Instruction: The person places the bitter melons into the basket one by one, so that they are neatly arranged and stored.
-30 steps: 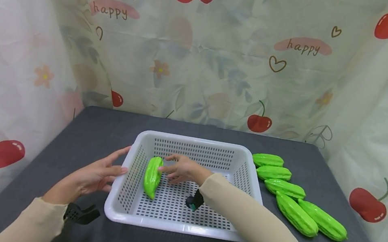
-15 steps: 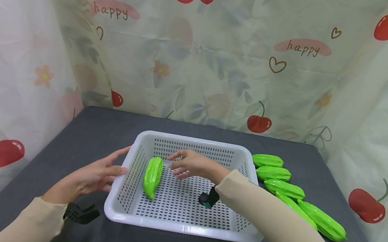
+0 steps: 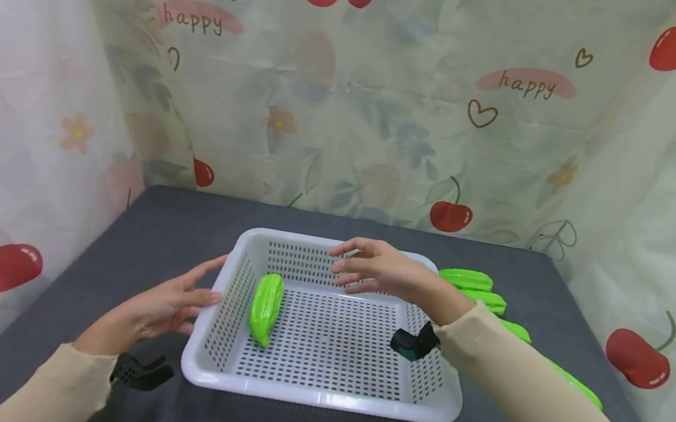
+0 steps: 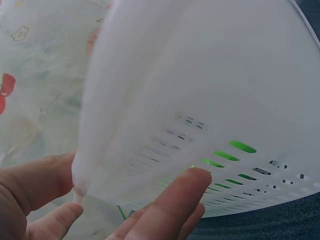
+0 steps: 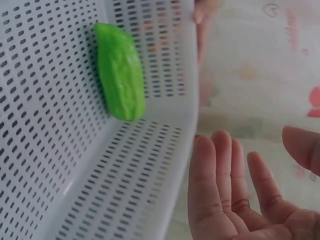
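Observation:
A white plastic basket (image 3: 320,398) with slotted walls stands on the table. One bright green, ridged bitter melon (image 3: 265,310) lies inside it near the left wall. My left hand (image 3: 162,305) touches the basket's left rim with fingers spread. In the left wrist view, a fingertip (image 4: 195,182) lies against the basket's outer wall, and green shows through its slots. My right hand (image 3: 378,271) hovers above the basket's back right part, holding nothing. In the right wrist view its fingers (image 5: 203,175) are nearly straight, beside the rim.
Several more bitter melons (image 3: 466,279) lie right of the basket, partly hidden behind my right sleeve (image 3: 520,385). The dark table (image 3: 203,211) is enclosed at the back and sides by a cherry-patterned curtain (image 3: 357,114).
My right hand has moved away from the bitter melon in the basket, rightward and back, above the basket. My left hand and the basket have stayed in place.

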`<control>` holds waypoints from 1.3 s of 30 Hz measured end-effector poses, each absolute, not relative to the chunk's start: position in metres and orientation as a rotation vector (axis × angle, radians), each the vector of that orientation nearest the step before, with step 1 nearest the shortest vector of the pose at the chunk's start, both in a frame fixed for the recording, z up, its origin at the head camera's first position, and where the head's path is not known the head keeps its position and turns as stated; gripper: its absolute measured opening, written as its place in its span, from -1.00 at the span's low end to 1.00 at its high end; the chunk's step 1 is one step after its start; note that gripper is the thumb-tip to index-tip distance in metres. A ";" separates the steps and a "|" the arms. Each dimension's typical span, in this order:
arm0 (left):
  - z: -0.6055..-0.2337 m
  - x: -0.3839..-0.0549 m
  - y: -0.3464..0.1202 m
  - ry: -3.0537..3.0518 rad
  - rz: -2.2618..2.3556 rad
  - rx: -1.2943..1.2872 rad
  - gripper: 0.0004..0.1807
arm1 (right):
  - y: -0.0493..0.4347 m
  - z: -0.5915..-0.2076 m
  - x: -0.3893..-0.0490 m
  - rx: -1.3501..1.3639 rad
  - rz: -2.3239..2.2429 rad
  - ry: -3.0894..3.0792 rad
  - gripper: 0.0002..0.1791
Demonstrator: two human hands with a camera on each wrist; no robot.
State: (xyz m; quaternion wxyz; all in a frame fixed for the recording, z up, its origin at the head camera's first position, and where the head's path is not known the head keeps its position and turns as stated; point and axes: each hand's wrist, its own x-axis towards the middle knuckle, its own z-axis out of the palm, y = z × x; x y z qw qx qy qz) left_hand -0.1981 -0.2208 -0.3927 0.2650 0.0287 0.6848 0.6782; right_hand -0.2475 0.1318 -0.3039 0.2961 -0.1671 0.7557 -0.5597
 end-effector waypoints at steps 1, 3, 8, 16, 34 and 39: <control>-0.393 -0.198 -0.221 1.850 1.832 0.083 -0.03 | 0.138 -0.301 -0.246 -0.455 -1.498 2.013 -0.58; -0.393 -0.198 -0.221 1.848 1.832 0.080 -0.03 | 0.150 -0.296 -0.244 -0.470 -1.524 2.013 -0.57; -0.393 -0.198 -0.222 1.844 1.831 0.087 -0.03 | 0.181 -0.284 -0.236 -0.511 -1.576 2.059 -0.52; -0.394 -0.199 -0.222 1.850 1.832 0.094 -0.04 | 0.230 -0.280 -0.223 -0.535 -1.631 2.262 -0.60; -0.391 -0.198 -0.221 1.844 1.840 0.107 -0.05 | 0.329 -0.332 -0.198 -0.608 -1.872 2.485 -0.65; -0.391 -0.198 -0.221 1.837 1.843 0.116 -0.05 | 0.345 -0.358 -0.193 -0.558 -1.755 2.651 -0.63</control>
